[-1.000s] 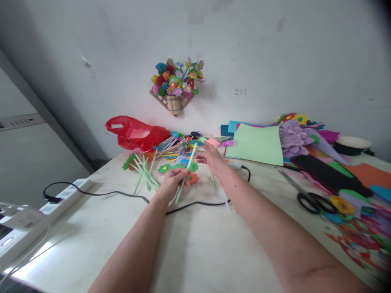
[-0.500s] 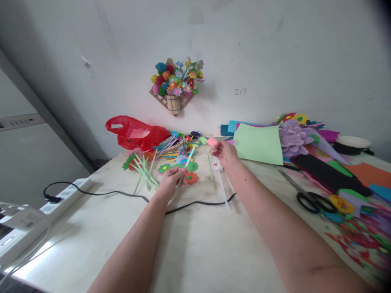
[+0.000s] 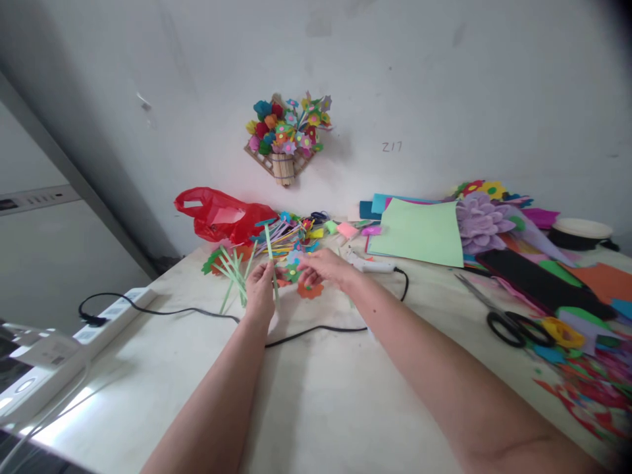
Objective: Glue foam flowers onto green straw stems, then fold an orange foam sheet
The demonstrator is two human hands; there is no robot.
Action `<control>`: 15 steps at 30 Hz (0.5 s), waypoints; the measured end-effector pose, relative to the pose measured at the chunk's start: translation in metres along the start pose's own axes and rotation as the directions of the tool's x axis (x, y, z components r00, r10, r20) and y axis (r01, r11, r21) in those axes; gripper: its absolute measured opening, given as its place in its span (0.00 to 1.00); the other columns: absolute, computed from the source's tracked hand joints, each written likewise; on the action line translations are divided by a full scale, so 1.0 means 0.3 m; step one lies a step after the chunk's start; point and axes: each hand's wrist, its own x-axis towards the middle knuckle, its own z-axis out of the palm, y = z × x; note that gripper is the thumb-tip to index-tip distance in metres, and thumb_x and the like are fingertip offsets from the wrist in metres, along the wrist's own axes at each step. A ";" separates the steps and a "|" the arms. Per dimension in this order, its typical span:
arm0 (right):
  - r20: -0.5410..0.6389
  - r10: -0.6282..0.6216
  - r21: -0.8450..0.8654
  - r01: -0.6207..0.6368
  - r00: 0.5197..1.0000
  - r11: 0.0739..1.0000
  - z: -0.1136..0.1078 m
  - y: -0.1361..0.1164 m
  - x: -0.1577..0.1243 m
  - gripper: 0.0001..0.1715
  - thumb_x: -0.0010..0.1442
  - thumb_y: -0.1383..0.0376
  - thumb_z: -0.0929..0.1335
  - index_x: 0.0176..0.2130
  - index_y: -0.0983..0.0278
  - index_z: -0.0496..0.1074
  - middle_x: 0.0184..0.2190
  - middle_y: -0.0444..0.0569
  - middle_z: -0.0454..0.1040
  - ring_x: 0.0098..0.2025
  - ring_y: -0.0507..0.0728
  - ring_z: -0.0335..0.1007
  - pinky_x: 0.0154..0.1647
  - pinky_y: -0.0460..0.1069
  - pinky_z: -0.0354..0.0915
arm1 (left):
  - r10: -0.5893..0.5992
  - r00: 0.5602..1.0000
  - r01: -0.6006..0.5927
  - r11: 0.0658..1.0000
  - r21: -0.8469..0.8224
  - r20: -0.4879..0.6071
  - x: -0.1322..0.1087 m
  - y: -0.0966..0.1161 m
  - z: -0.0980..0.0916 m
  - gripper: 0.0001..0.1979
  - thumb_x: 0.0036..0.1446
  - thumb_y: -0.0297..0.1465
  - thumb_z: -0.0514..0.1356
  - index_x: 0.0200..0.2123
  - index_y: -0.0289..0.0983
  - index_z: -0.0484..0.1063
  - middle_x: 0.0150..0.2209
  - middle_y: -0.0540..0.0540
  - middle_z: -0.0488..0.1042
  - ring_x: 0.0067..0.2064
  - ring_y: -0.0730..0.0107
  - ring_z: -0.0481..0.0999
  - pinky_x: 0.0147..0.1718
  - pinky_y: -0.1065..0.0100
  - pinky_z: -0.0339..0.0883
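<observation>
My left hand [image 3: 260, 287] is closed around a thin green strip [image 3: 269, 253] that stands nearly upright above it. My right hand [image 3: 320, 266] reaches in from the right, fingers pinched on a small green foam flower [image 3: 293, 271] next to the strip. An orange foam flower [image 3: 311, 290] lies on the table just below my right hand. More green strips [image 3: 233, 273] and a heap of coloured foam flowers and sticks [image 3: 289, 234] lie behind both hands. A white glue gun [image 3: 371, 265] rests just right of my right hand.
A black cable [image 3: 316, 328] crosses the table under my arms to a white power strip [image 3: 111, 315] on the left. A red plastic bag [image 3: 222, 220] sits at the back. Foam sheets [image 3: 419, 230], black scissors [image 3: 508, 326] and scraps fill the right side. A flower basket [image 3: 286, 141] hangs on the wall.
My right hand set the glue gun down and came back left to the small green flower. My left hand turned the green strip from leaning right to nearly upright.
</observation>
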 end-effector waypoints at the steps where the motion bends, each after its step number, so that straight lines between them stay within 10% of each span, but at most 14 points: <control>1: 0.038 0.029 -0.076 -0.026 0.999 0.997 0.027 0.002 -0.005 0.16 0.56 0.59 0.67 0.23 0.67 0.69 0.17 0.47 0.72 0.14 0.48 0.64 0.16 0.43 0.60 | 0.000 1.000 0.000 1.000 -0.012 -0.005 -0.001 0.001 0.002 0.17 0.43 0.44 0.63 0.27 0.35 0.69 0.21 0.49 0.73 0.22 0.75 0.70 0.22 0.73 0.59; 7: 0.179 0.120 -0.438 -0.030 0.977 0.899 0.126 0.006 -0.045 0.14 0.54 0.67 0.66 0.19 0.66 0.65 0.13 0.42 0.67 0.15 0.48 0.63 0.17 0.42 0.61 | -0.004 1.000 0.003 0.998 -0.060 -0.023 0.001 -0.010 0.012 0.20 0.41 0.46 0.64 0.29 0.35 0.67 0.24 0.47 0.75 0.27 0.70 0.74 0.25 0.72 0.62; 15: 0.144 -0.007 -0.475 0.075 0.990 0.877 0.118 0.047 -0.015 0.11 0.47 0.76 0.62 0.18 0.65 0.64 0.12 0.41 0.65 0.17 0.49 0.65 0.19 0.43 0.63 | -0.058 0.993 0.066 0.995 -0.077 0.106 -0.015 -0.015 0.029 0.18 0.42 0.43 0.65 0.27 0.34 0.68 0.22 0.49 0.73 0.22 0.75 0.71 0.23 0.73 0.61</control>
